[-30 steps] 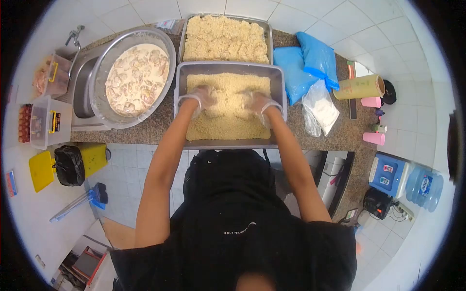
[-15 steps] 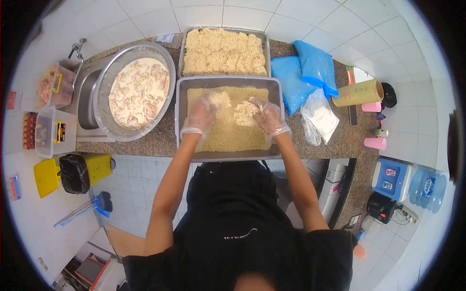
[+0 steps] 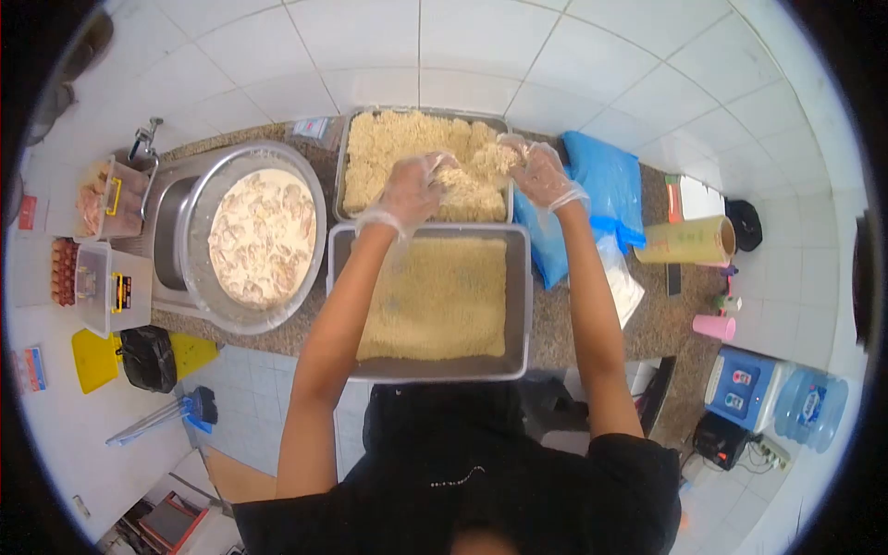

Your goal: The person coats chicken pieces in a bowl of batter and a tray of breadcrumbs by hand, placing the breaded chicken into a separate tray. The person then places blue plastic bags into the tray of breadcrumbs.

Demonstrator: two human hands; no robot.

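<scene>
Both my hands wear clear plastic gloves and are over the back metal tray (image 3: 511,199), which holds rows of breaded chicken pieces (image 3: 384,139). My left hand (image 3: 412,192) is closed around a crumb-coated chicken piece (image 3: 455,192) at the tray's front middle. Toward the tray's right rim, my right hand (image 3: 546,176) grips another breaded chicken piece (image 3: 495,159). In front of that tray stands a grey tub (image 3: 525,305) with a layer of fine breadcrumbs (image 3: 430,296), its surface lightly dented.
Left of the tub, a large metal bowl (image 3: 199,277) holds chicken in pale batter, beside the sink (image 3: 168,236). Blue bags (image 3: 601,185), a white plastic bag (image 3: 622,287) and a roll of plastic wrap (image 3: 684,240) lie on the right of the counter.
Both hands have moved from over the breadcrumb tub to the back tray, carrying coated chicken pieces. The view has tilted, so the counter sits lower in the picture.
</scene>
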